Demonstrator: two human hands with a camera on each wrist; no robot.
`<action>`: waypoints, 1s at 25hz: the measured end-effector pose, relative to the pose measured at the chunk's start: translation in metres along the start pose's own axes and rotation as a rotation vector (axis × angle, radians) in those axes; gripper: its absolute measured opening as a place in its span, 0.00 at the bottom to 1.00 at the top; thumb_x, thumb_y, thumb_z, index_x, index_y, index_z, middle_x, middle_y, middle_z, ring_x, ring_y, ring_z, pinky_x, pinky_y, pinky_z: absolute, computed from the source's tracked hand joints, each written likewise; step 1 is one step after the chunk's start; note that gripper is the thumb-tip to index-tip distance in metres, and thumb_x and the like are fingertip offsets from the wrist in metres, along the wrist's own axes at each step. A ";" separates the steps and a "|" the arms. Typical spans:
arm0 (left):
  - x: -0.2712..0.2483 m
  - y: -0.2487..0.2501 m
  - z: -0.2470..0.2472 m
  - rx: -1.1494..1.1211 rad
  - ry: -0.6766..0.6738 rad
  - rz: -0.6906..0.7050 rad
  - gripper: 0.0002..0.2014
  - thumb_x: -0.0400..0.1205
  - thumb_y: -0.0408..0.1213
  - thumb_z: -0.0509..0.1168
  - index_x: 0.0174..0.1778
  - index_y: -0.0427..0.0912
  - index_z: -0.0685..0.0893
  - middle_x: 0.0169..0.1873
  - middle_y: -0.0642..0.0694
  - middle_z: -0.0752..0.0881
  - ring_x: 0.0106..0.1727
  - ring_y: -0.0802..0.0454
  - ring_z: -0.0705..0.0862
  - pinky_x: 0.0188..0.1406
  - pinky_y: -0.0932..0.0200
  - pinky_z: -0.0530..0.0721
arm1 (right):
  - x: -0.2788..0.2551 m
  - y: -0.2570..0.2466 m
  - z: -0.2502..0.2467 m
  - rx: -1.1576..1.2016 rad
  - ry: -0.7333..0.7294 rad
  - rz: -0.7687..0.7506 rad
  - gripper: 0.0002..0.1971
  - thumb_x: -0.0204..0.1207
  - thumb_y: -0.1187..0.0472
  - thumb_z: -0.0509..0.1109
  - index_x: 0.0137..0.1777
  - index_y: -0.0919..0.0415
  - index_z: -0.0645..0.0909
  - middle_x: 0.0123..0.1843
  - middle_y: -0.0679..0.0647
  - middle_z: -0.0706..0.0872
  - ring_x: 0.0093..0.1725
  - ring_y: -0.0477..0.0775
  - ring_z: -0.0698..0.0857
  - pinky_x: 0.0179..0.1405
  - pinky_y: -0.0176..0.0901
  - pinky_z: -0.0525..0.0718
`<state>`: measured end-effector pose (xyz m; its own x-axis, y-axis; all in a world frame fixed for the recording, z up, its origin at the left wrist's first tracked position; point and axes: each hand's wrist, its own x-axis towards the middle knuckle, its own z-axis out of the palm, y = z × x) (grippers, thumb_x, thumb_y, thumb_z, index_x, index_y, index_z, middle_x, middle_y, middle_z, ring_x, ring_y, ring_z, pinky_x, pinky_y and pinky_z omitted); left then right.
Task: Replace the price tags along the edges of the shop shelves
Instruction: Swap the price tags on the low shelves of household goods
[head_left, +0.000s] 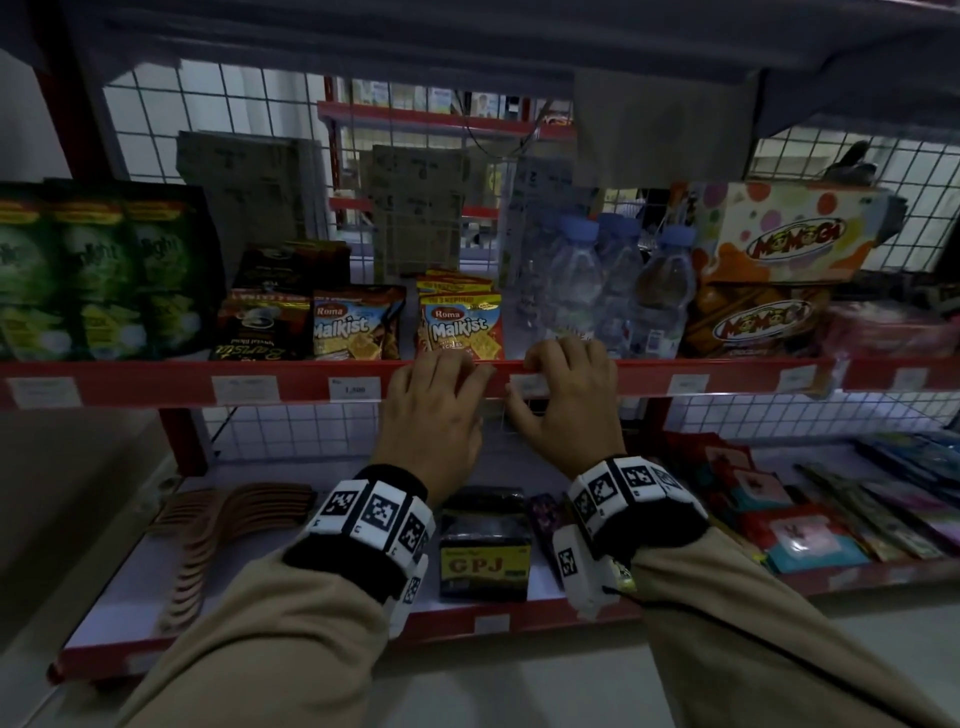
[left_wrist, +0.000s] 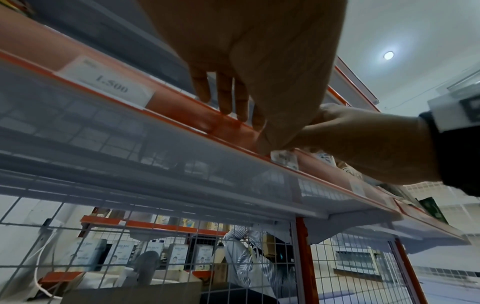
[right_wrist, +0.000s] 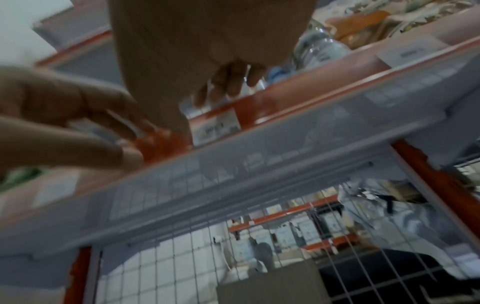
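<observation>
A white tag (head_left: 527, 385) is sitting in the red strip (head_left: 727, 375) along the near edge of the middle shelf, under the right hand (head_left: 566, 395). That hand is draping over the strip, fingers (head_left: 558, 349) curling over its top edge and thumb below, pinching the strip at the tag; in the right wrist view the tag (right_wrist: 217, 128) is showing just right of the thumb, its print too blurred to read. The left hand (head_left: 434, 410) is lying just left of it, nearly touching, its straight fingers (head_left: 457, 371) pressing flat on the strip face and its thumb tucking under the lower lip.

Further left on the strip a tag reading 1.500 (head_left: 355, 389) is sitting in place, with two more tags (head_left: 245, 388) beyond it and others to the right (head_left: 688, 383).

On the shelf just behind the hands, Malkist packs (head_left: 460, 327) and water bottles (head_left: 618, 291) are standing, Momogi boxes (head_left: 779, 270) to the right and green packs (head_left: 98, 270) far left. On the lower shelf a GPJ box (head_left: 484, 551) is lying between the wrists.
</observation>
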<state>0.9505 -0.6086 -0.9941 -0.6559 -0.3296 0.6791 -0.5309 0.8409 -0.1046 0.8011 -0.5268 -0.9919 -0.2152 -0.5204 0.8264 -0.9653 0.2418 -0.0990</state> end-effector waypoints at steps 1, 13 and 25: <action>0.000 0.000 0.000 -0.005 0.007 -0.002 0.25 0.73 0.44 0.68 0.68 0.47 0.75 0.61 0.44 0.76 0.63 0.43 0.73 0.57 0.47 0.72 | 0.001 0.002 -0.001 0.020 -0.014 -0.025 0.12 0.69 0.52 0.71 0.47 0.58 0.77 0.48 0.56 0.78 0.50 0.59 0.75 0.47 0.51 0.73; 0.002 -0.003 0.000 -0.157 0.051 0.005 0.21 0.73 0.42 0.70 0.62 0.44 0.80 0.50 0.44 0.74 0.53 0.45 0.73 0.49 0.52 0.75 | 0.005 -0.003 -0.011 -0.038 -0.151 -0.080 0.08 0.70 0.60 0.72 0.46 0.61 0.80 0.46 0.59 0.80 0.49 0.62 0.76 0.44 0.53 0.75; 0.009 -0.015 -0.005 -0.465 0.077 -0.036 0.18 0.85 0.37 0.58 0.71 0.41 0.75 0.55 0.45 0.81 0.54 0.51 0.73 0.52 0.58 0.72 | 0.029 -0.012 -0.021 0.763 -0.071 0.305 0.05 0.76 0.66 0.72 0.47 0.55 0.84 0.43 0.50 0.88 0.45 0.48 0.86 0.46 0.41 0.84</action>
<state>0.9554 -0.6221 -0.9827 -0.5905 -0.3439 0.7301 -0.2442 0.9384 0.2444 0.8094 -0.5272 -0.9554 -0.4683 -0.5784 0.6679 -0.6930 -0.2286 -0.6838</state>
